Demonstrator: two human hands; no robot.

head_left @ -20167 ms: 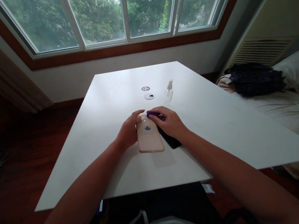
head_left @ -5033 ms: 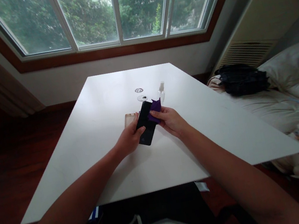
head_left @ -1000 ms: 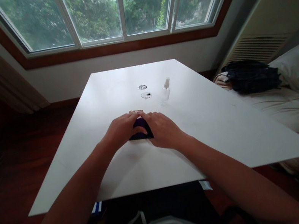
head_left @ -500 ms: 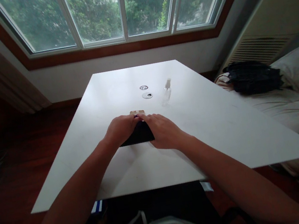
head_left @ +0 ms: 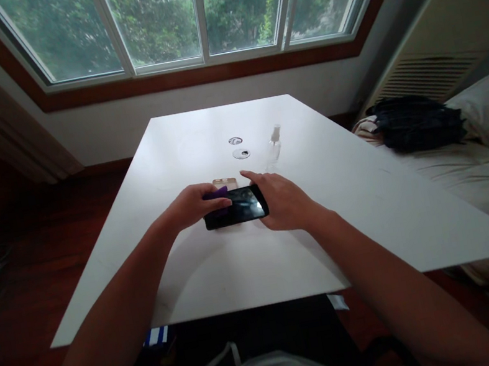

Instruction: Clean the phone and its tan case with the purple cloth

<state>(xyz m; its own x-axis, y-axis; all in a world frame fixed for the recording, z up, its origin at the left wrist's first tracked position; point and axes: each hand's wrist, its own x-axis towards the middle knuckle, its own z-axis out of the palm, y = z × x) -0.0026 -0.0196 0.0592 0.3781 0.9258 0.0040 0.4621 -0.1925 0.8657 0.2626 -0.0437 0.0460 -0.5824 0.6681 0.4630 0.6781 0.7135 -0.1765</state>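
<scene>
A person's two bare hands met over a white table (head_left: 323, 251), seen from the wearer's own head, with a dark phone (head_left: 246, 208) between them near the middle of the tabletop. The phone was turned sideways, its long edges running from 9 to 3 o'clock, and its glossy black face was up, with a bright reflection towards the 3 o'clock end.

The left hand (head_left: 194, 205), at 9 o'clock, was closed around a folded purple cloth (head_left: 216, 193) and that end of the phone, its thumb lying across the face. The right hand (head_left: 286, 199), at 3 o'clock, gripped the other end, with its index finger raised and pointing towards 11 o'clock.

A pale gold phone case (head_left: 225, 182) jutted out beyond the phone at 12 o'clock; whether the two touched could not be told. Farther off at 12 o'clock were two small flat discs, a patterned disc (head_left: 235, 140) beyond a whitish disc (head_left: 241, 154). A clear spray bottle (head_left: 274, 146) was at 1 o'clock, well apart from the hands.
</scene>
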